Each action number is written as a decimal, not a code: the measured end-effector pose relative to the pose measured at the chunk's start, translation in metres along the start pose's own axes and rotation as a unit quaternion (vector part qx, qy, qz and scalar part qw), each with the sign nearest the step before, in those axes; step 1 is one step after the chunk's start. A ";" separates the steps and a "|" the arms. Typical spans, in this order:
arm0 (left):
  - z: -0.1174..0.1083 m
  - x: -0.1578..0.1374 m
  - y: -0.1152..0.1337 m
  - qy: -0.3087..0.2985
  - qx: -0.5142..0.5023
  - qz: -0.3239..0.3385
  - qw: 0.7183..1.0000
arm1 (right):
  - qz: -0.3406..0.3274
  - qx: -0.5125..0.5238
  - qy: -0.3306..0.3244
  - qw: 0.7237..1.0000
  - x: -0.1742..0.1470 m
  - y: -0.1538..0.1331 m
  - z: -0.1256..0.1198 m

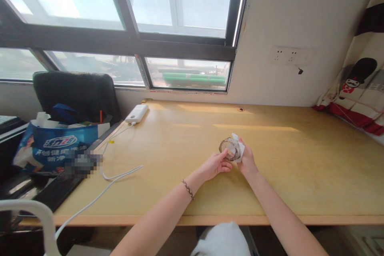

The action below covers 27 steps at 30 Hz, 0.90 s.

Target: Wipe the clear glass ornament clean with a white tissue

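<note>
A clear glass cup [225,144] with a brownish tint is held above the wooden table, tilted with its round mouth toward the left. My left hand [216,165] grips the cup at its near rim, the thumb reaching over the edge and the other fingers curled below. On the cup's right side, my right hand [247,159] is closed round a white tissue or cloth [241,153], pressed against the glass. The fingertips of my right hand are mostly hidden behind it.
A white power strip [137,113] lies at the table's back left, its cable [120,176] running to the front left edge. Left of the wooden table [300,168] stand a dark chair [75,92] and a blue bag [63,144]. A curtain [357,80] hangs at the right.
</note>
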State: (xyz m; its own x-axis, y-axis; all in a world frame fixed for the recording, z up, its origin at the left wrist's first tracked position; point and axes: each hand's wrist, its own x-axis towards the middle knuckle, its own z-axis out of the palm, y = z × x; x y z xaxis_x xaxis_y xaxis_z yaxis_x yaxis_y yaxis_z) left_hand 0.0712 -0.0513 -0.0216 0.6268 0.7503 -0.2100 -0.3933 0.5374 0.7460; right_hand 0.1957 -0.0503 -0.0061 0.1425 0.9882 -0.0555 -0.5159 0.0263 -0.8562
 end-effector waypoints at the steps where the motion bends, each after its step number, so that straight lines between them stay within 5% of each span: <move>1: 0.001 -0.001 0.001 0.006 0.031 0.027 0.999 | 0.004 0.011 0.014 1.000 0.001 0.000 -0.002; 4: -0.001 -0.001 0.003 0.050 0.138 0.107 0.983 | 0.030 0.010 0.044 0.999 0.004 0.002 -0.008; 8: -0.008 0.002 0.003 0.070 0.219 0.119 0.966 | 0.018 -0.008 0.093 0.996 0.005 0.005 -0.009; 11: -0.008 0.002 0.001 0.072 0.159 0.099 0.980 | -0.027 -0.039 0.086 0.995 0.003 0.003 -0.004; 19: -0.005 0.001 0.006 0.050 -0.091 0.083 0.991 | -0.057 -0.109 -0.052 0.991 -0.004 0.004 0.006; 27: -0.009 0.002 0.004 0.064 0.000 0.059 0.996 | 0.004 -0.032 -0.030 0.999 -0.004 0.002 0.006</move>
State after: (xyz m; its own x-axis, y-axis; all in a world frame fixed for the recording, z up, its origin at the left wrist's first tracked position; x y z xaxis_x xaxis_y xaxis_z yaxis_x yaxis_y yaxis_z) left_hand 0.0643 -0.0438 -0.0248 0.4860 0.8509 -0.1994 -0.4588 0.4426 0.7705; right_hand 0.1888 -0.0528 -0.0044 0.0862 0.9957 -0.0329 -0.4618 0.0107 -0.8869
